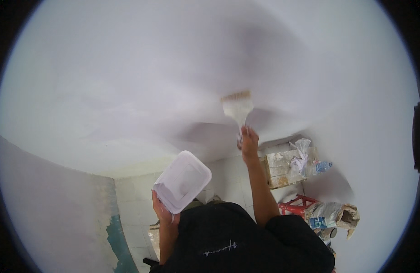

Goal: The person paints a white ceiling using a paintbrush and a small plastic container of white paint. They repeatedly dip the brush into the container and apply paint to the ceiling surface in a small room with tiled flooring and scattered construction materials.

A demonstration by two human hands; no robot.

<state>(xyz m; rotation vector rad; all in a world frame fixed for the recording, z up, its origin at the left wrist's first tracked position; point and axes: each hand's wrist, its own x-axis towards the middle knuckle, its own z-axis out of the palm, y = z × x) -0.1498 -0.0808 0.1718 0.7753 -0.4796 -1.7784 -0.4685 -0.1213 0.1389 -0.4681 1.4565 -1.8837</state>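
Note:
My right hand (pixel 250 142) is closed round the handle of a wide flat paintbrush (pixel 237 108). The brush has a white body and short tan bristles, which point up toward the pale wall (pixel 164 68); I cannot tell whether they touch it. A white rectangular plastic tub (pixel 186 177) rests in my left hand (pixel 162 208), gripped at its lower left edge and tilted so its inside shows. Whitish paint seems to coat the inside. Some of the left fingers are hidden by the tub.
To the right on the tiled floor (pixel 133 200) stands a stained box (pixel 280 167) with a clear plastic bag (pixel 301 154) and a plastic bottle (pixel 323 166). Nearer are a red metal frame (pixel 298 204) and an opened paper sack (pixel 344 215). Teal paint (pixel 118 241) peels at the left.

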